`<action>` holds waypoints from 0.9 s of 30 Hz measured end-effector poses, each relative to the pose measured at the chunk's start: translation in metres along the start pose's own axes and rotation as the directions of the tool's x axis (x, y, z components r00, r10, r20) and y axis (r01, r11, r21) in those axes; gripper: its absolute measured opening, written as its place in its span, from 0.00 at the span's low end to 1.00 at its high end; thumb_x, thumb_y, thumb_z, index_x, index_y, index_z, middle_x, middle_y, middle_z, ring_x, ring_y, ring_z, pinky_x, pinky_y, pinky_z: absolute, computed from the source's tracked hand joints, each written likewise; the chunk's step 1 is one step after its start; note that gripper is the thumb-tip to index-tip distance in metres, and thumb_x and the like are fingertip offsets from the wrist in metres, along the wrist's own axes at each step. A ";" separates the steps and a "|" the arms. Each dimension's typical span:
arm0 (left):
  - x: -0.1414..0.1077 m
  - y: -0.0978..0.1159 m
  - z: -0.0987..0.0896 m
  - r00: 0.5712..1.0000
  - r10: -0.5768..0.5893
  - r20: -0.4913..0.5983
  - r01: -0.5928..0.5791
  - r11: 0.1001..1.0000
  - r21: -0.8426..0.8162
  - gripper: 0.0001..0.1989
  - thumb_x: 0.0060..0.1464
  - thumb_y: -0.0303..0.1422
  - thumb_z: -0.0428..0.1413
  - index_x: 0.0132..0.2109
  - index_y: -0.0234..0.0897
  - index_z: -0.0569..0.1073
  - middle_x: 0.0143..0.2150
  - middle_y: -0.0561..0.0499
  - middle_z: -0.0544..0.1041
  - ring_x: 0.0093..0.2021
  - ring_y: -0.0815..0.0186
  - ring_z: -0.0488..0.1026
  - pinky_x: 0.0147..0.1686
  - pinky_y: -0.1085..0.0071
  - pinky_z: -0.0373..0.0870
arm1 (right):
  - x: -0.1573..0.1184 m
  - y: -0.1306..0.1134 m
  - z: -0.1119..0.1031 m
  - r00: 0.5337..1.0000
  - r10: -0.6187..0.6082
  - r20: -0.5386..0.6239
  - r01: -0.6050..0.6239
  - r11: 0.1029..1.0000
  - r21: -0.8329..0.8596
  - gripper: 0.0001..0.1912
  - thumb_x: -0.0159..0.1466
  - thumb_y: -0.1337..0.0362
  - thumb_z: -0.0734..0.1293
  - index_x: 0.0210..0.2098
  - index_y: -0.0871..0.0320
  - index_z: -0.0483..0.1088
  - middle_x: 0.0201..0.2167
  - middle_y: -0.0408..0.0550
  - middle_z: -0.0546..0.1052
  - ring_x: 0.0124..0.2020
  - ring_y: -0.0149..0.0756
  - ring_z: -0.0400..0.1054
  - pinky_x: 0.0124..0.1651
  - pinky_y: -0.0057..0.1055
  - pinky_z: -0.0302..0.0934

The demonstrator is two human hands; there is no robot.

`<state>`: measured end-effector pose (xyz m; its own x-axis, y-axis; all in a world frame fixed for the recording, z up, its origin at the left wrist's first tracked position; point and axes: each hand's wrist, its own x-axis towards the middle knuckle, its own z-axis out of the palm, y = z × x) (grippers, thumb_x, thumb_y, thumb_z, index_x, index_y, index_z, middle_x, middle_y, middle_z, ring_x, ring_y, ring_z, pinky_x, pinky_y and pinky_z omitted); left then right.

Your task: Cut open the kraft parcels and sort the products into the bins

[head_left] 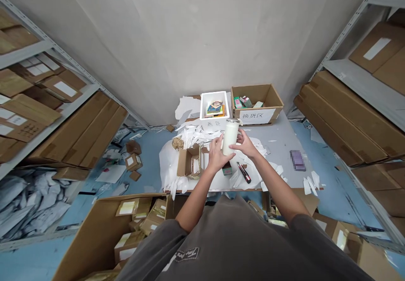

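A white bottle (230, 138) with a silver-coloured lid and a small strap stands upright between my two hands, above the table. My left hand (217, 154) wraps its fingers round the bottle's lower left side. On the other side, my right hand (246, 143) grips it with thumb and fingers. Below the bottle is a small dark green box (227, 169), partly hidden by my left hand. A red and black utility knife (244, 172) lies on the table just under my right hand. Left of my left hand sits an opened cardboard box (190, 162).
Behind the bottle are a white foam box (214, 124) holding books and a labelled cardboard box (257, 115) with small packages. Torn paper (194, 135) litters the table (281, 139). A large carton of parcels (85, 234) stands at front left. Shelves flank both sides.
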<state>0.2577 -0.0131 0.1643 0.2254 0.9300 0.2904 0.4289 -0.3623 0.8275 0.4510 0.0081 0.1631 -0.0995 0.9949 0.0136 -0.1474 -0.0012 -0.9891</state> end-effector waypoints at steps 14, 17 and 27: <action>-0.001 0.004 -0.007 0.975 0.000 0.222 0.053 0.970 -0.235 0.60 0.47 0.39 0.75 0.80 0.51 0.53 0.73 0.38 0.64 0.63 0.49 0.71 0.57 0.54 0.77 | -0.017 -0.013 0.001 0.986 0.168 -0.018 -0.167 0.985 0.052 0.54 0.45 0.53 0.87 0.66 0.46 0.63 0.59 0.53 0.79 0.60 0.55 0.75 0.56 0.52 0.77; -0.001 0.005 -0.004 0.971 0.007 0.240 0.059 0.963 -0.264 0.60 0.48 0.40 0.75 0.80 0.51 0.52 0.74 0.39 0.64 0.64 0.48 0.71 0.57 0.54 0.77 | -0.021 -0.017 0.000 0.980 0.197 0.010 -0.197 0.977 0.079 0.57 0.46 0.53 0.87 0.68 0.44 0.59 0.59 0.53 0.79 0.59 0.54 0.76 0.51 0.50 0.79; 0.001 0.004 -0.006 0.988 -0.011 0.155 0.060 0.946 -0.317 0.61 0.49 0.46 0.75 0.81 0.52 0.50 0.73 0.38 0.63 0.64 0.48 0.73 0.58 0.53 0.77 | -0.026 -0.021 -0.003 0.999 0.003 -0.043 -0.009 0.991 -0.132 0.65 0.48 0.54 0.86 0.77 0.43 0.53 0.55 0.52 0.77 0.51 0.50 0.77 0.58 0.53 0.74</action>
<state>0.2543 -0.0136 0.1706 0.3539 0.9129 0.2035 0.1420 -0.2675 0.9530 0.4594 -0.0174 0.1836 -0.0576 0.9983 0.0040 -0.0154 0.0032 -0.9999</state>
